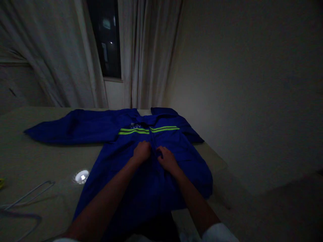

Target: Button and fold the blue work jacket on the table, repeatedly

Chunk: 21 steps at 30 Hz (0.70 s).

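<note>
A blue work jacket (pixel 131 174) with yellow-green stripes across the chest lies spread, front up, on the table. One sleeve stretches out to the left; the other is bent back on the right. My left hand (pixel 142 150) is closed on the jacket's front edge, just left of the centre line below the stripes. Close by on the right, my right hand (pixel 167 159) has its thumb and fingers curled at the other front edge, pinching the cloth. The dim light hides detail between the fingertips.
Wire hangers (pixel 27 198) lie on the table (pixel 58 161) at the left, with a yellow object (pixel 2 183) at the frame's edge. A round light reflection shows on the tabletop. Curtains (pixel 151 50) and a dark window (pixel 107 40) stand behind; a wall (pixel 242 90) rises at the right.
</note>
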### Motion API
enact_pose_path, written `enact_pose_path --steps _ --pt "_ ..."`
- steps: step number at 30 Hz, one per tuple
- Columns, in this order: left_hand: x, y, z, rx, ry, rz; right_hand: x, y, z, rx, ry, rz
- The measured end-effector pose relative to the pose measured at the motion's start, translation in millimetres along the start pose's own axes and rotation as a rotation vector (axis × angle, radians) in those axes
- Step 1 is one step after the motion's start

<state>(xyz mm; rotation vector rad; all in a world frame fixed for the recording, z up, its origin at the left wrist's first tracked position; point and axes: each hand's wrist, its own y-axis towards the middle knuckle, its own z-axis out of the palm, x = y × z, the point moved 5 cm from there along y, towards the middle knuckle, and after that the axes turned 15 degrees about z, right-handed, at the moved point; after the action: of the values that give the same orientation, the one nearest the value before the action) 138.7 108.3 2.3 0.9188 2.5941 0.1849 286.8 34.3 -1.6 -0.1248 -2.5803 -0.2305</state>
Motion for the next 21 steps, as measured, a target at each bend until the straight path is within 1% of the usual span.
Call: enact_pose_path --steps 2,4,7,10,14,16,18,21 --pt "-5.7 -9.6 4.6 0.009 -0.007 -0.019 -4.4 -3.1 3.1 -0.072 0.090 0.060" --pt "-6.2 -17.4 8.8 -0.003 -0.057 0.005 -5.9 -2.5 6.1 -0.106 0.126 0.092" --pt "-2.2 -24.6 13.5 0.014 -0.170 0.109 -7.5 1.7 10.0 -0.126 0.106 0.100" --pt "-1.0 -26.7 13.3 0.054 -0.186 0.190 -14.2 7.8 11.3 -0.162 0.140 0.120" --pt "-11.6 -23.9 8.7 0.046 -0.095 0.281 -21.8 12.0 11.4 -0.183 0.302 0.061" --pt "-14.5 -21.9 7.4 0.032 -0.057 0.292 -24.7 11.8 9.6 -0.219 0.355 0.032" --pt "-13.7 -20.5 8.1 0.036 -0.084 0.300 -27.8 11.7 8.4 -0.244 0.385 0.031" --pt "-9.9 -20.2 10.8 0.054 -0.167 0.336 -29.5 12.9 10.2 -0.207 0.409 0.020"
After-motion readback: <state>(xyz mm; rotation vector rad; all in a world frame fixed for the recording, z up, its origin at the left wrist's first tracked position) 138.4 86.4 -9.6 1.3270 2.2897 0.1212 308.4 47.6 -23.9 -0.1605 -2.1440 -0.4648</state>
